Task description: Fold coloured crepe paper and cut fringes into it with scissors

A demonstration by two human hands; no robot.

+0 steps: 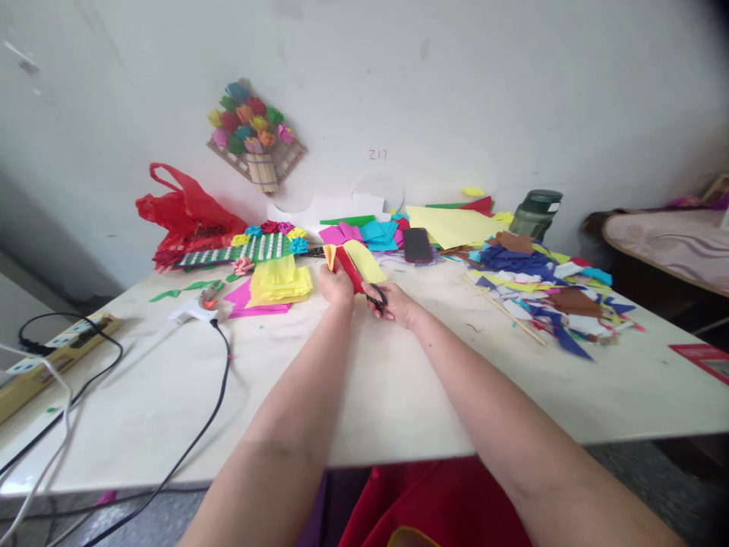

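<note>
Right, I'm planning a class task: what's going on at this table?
A person's left hand holds red paper, with yellow paper on either side of it. The right hand holds black-handled scissors at the red paper; the blades are hard to make out. Yellow sheets lie stacked to the left, paper scraps heaped to the right.

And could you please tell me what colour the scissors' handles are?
The scissors' handles are black, seen best in the head view.

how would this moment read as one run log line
left hand: holding red and yellow paper | right hand: holding black-handled scissors | nearby: phone, yellow stack
</note>
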